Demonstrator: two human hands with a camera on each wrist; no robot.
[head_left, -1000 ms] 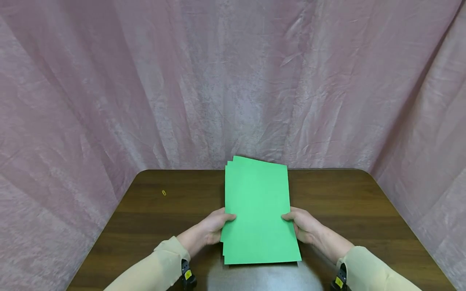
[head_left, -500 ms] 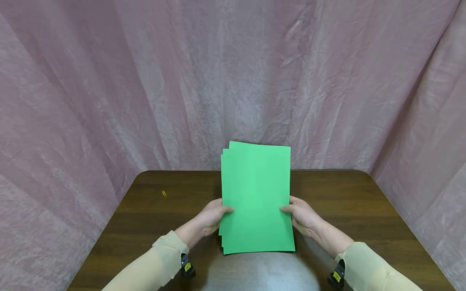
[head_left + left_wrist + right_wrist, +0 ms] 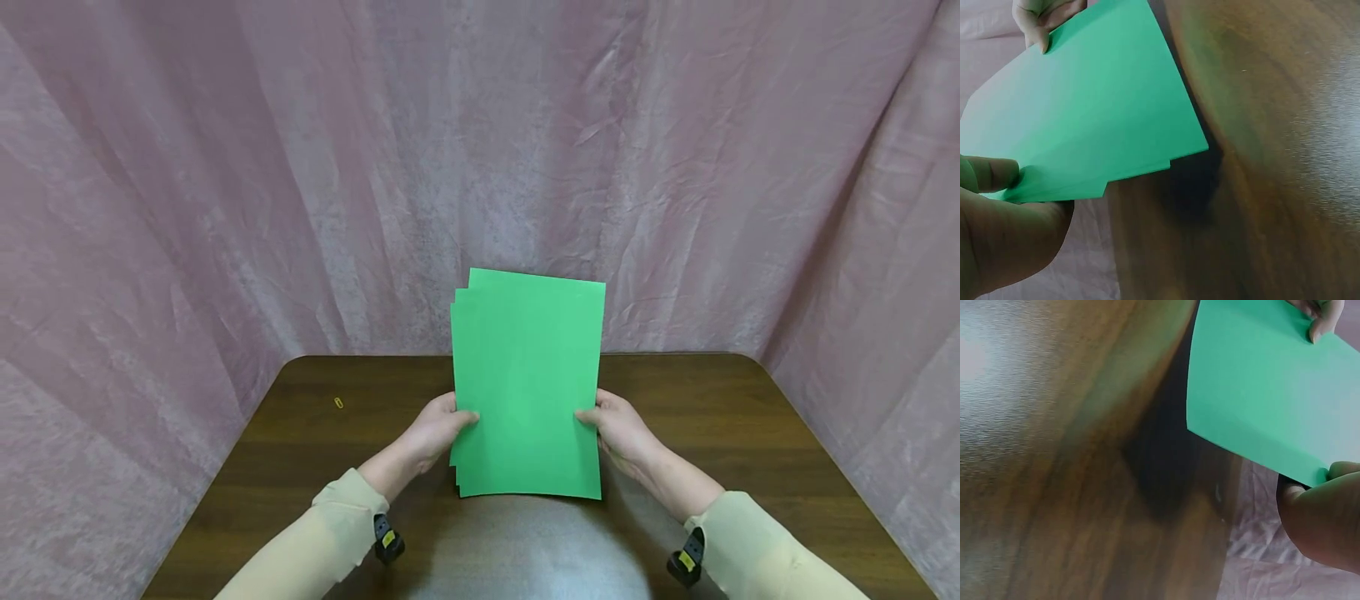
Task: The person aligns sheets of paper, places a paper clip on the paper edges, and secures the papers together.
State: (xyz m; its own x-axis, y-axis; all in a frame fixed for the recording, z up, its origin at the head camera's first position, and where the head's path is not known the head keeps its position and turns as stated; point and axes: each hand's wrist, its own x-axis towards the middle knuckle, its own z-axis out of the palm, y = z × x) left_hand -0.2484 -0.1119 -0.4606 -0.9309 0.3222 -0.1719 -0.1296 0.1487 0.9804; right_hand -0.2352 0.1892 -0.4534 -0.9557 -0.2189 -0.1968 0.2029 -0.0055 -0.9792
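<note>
Between both hands is a stack of green paper sheets (image 3: 528, 383), tilted up above the table. Its sheets are uneven, stepping out at the top and at the lower left corner. My left hand (image 3: 435, 429) pinches the left edge, thumb on the front face and fingers behind. On the opposite edge my right hand (image 3: 624, 433) grips the same way. The left wrist view shows the staggered corners of the green sheets (image 3: 1085, 119) close to the left thumb (image 3: 994, 174). In the right wrist view the right thumb (image 3: 1341, 470) presses near the edge. Fingers behind the paper are mostly hidden.
A small yellow paper clip (image 3: 339, 402) lies on the brown wooden table (image 3: 720, 433), toward the back left. Pink curtains (image 3: 360, 167) hang behind the table and along its sides. The paper casts a dark shadow on the tabletop.
Both hands have raised the green sheets and tilted them more upright. Their top edge now stands well above the table's back edge. The paper clip stays where it was on the table.
</note>
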